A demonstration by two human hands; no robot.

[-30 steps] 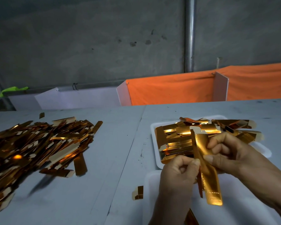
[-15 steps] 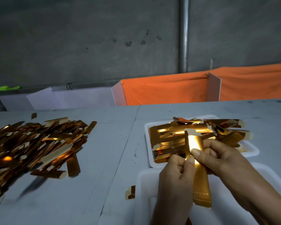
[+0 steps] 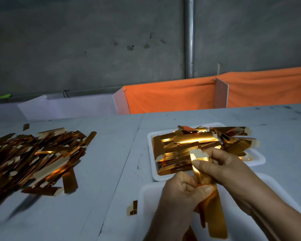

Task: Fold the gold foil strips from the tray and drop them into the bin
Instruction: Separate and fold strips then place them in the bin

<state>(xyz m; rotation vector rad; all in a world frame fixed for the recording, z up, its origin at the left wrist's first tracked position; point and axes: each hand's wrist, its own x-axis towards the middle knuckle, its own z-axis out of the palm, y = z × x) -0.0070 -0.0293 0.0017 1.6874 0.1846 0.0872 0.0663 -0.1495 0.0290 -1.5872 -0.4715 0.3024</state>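
Observation:
A white tray right of centre is heaped with flat gold foil strips. In front of it, over a white bin at the bottom edge, both hands hold one long gold strip standing nearly upright. My left hand pinches its middle between thumb and curled fingers. My right hand grips its upper part, thumb pressed across the creased top. The strip's lower end hangs down into the bin.
A big loose heap of gold strips covers the table's left side. A small gold scrap lies beside the bin. White dividers and orange cloth line the table's far edge below a grey wall.
Both hands have slid down and closer together on the strip. Its sides have been pressed inward lengthwise, so it looks narrower. The view has drifted slightly left.

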